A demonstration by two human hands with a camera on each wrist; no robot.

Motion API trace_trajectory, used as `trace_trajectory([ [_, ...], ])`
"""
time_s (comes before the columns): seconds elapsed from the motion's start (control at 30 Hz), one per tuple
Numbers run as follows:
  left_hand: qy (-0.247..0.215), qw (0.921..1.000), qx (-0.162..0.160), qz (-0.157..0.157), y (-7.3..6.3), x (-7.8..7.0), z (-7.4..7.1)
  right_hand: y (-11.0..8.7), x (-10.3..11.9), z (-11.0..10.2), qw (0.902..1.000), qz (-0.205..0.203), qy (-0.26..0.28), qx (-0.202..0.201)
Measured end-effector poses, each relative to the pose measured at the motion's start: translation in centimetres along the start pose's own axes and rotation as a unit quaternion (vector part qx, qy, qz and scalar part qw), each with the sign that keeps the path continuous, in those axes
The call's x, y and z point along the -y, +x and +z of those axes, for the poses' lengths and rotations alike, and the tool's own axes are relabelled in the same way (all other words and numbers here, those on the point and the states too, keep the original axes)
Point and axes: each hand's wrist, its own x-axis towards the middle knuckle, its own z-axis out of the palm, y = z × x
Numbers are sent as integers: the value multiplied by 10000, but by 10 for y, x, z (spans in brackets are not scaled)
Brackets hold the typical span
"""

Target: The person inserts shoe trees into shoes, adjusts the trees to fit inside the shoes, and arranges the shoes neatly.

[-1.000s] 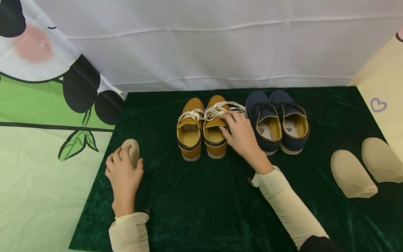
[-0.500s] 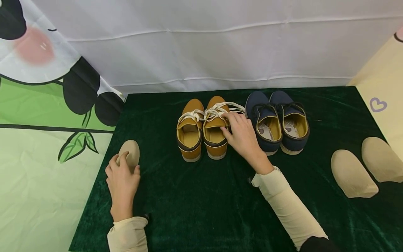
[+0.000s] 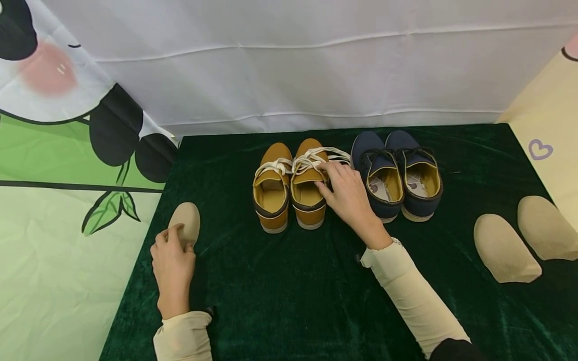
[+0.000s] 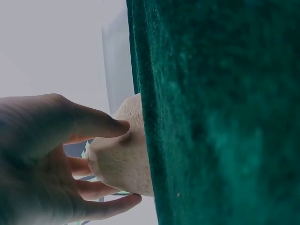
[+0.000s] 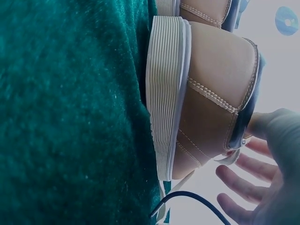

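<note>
At the left edge of the green cloth lies a beige, toe-shaped shoe insert (image 3: 188, 218). My left hand (image 3: 173, 265) holds its near end, the thumb on one side and the fingers on the other, as the left wrist view shows on the insert (image 4: 124, 157). My right hand (image 3: 348, 198) grips the right tan shoe (image 3: 311, 196) at the side of its opening, the thumb at the collar and the fingers by the white laces. In the right wrist view this shoe (image 5: 215, 65) stands flat on its ribbed sole. Its mate (image 3: 272, 193) stands beside it.
Navy shoes (image 3: 380, 188) with black laces stand just right of my right hand. Two more beige inserts (image 3: 506, 248) lie at the far right. Green velvet cloth (image 3: 271, 296) covers the surface, with a white fabric wall (image 3: 289, 75) behind.
My left hand has drawn back towards me along the insert, uncovering more of its rounded end. The insert and my right hand look unmoved.
</note>
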Motion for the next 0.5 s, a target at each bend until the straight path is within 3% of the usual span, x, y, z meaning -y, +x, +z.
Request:
trace_trajectory([
  [0.5,-193,9994,-292,87,2,0,-3,0,-1,1,9989,215,376,199],
])
